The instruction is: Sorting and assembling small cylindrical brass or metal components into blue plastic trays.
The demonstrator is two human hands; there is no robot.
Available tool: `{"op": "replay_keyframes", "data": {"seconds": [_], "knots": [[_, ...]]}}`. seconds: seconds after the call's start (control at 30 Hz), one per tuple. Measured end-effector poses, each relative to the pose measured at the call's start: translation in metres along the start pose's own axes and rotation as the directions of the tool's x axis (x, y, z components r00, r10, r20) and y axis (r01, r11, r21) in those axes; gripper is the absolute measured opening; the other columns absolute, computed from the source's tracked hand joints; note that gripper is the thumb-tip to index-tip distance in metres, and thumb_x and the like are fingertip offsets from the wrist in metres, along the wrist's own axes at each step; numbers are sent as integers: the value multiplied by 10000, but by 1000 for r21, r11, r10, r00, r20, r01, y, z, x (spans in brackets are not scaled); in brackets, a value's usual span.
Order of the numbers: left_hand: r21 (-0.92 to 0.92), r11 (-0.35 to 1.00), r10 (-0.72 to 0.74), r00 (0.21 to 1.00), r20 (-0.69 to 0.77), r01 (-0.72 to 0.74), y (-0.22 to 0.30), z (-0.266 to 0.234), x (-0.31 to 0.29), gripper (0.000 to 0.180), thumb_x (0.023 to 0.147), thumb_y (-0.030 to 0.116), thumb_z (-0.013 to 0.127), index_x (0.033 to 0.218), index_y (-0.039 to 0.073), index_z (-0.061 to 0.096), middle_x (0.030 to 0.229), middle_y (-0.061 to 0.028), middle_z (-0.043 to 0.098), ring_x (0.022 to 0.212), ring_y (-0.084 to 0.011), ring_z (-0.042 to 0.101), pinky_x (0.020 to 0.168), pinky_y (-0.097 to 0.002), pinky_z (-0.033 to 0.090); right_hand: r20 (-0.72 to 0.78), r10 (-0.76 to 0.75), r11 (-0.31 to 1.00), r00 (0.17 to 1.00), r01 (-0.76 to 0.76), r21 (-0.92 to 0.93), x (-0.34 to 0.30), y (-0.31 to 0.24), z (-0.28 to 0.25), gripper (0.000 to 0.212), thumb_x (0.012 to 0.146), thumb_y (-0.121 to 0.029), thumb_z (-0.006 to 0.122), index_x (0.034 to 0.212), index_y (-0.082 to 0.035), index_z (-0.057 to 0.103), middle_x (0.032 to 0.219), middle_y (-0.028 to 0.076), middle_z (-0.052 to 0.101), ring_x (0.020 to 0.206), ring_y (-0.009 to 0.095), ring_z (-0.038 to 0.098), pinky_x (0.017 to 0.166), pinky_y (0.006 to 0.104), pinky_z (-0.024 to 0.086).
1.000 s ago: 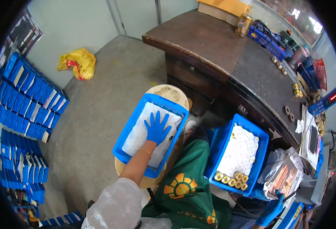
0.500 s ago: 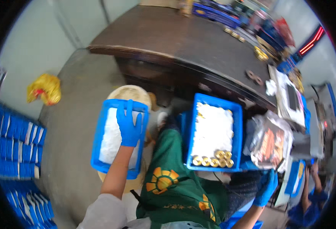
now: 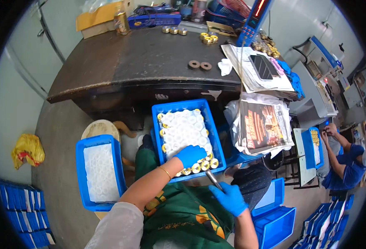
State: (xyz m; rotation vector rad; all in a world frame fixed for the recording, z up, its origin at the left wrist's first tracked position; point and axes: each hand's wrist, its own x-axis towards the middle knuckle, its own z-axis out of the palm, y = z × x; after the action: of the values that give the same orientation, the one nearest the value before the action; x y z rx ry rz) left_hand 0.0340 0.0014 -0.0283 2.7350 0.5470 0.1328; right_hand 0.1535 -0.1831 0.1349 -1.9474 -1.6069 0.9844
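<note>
Gripping silvery metal rod (image 3: 214,179) in right blue-gloved hand (image 3: 229,198); resting left blue-gloved hand (image 3: 191,156), closure indeterminable, over dimpled white sheet (image 3: 184,129); risking scratched gold-coloured metal cylinders (image 3: 196,168) through rod contact.

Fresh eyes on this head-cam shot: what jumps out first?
Probably the blue-gloved left hand reaching into the central blue bin, with the blue-gloved right hand gripping a cylindrical metal tool at its near edge. Next, the shiny gold-rimmed round parts along that edge inside the bin. Then the crumpled yellow bag at far left.
</note>
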Motion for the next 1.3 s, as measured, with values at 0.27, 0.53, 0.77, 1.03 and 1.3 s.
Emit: {"op": "replay_keyframes", "data": {"seconds": [0.27,0.53,0.77,1.03,1.3], "knots": [[-990,-140,-487,869,91,25,47,-79,-27,424,831,54,459,1250,19,410,1059,-78,501,983,-136,492,794,-248,461,68,9,957,998,-28,289,29,23,34,407,877,-376,449,850,-3,609,667,149,617,656,271,619,611,343,466],[-998,12,-561,826,-62,-67,95,-131,-63,440,753,-33,438,1190,-38,392,1093,-168,523,1015,-224,524,876,-323,437,-39,-16,776,999,38,629,28,-17,46,276,880,-237,482,837,6,606,640,96,593,552,170,546,536,287,433],[-980,107,-665,721,-197,-169,147,-177,-72,548,671,-53,533,1205,-12,414,1159,-136,466,1025,-175,474,876,-287,410,-479,-343,935,808,341,-94,29,-38,57,137,728,-178,598,719,-44,570,694,154,594,652,323,582,610,418,453],[-966,48,-648,728,-224,-254,154,-169,-75,495,725,48,545,1197,-30,418,1094,-113,522,972,-158,511,869,-289,412,-532,-398,868,747,494,45,23,-43,61,126,738,-141,603,723,-29,547,583,137,558,495,325,550,483,376,439],[-905,383,-600,695,-396,-185,169,-169,-81,574,904,353,387,1310,-35,264,1264,-162,380,1164,-211,376,994,-323,276,-677,-330,838,657,534,110,15,-70,45,176,794,-155,553,899,-19,593,720,177,591,609,312,594,541,365,452]]}}
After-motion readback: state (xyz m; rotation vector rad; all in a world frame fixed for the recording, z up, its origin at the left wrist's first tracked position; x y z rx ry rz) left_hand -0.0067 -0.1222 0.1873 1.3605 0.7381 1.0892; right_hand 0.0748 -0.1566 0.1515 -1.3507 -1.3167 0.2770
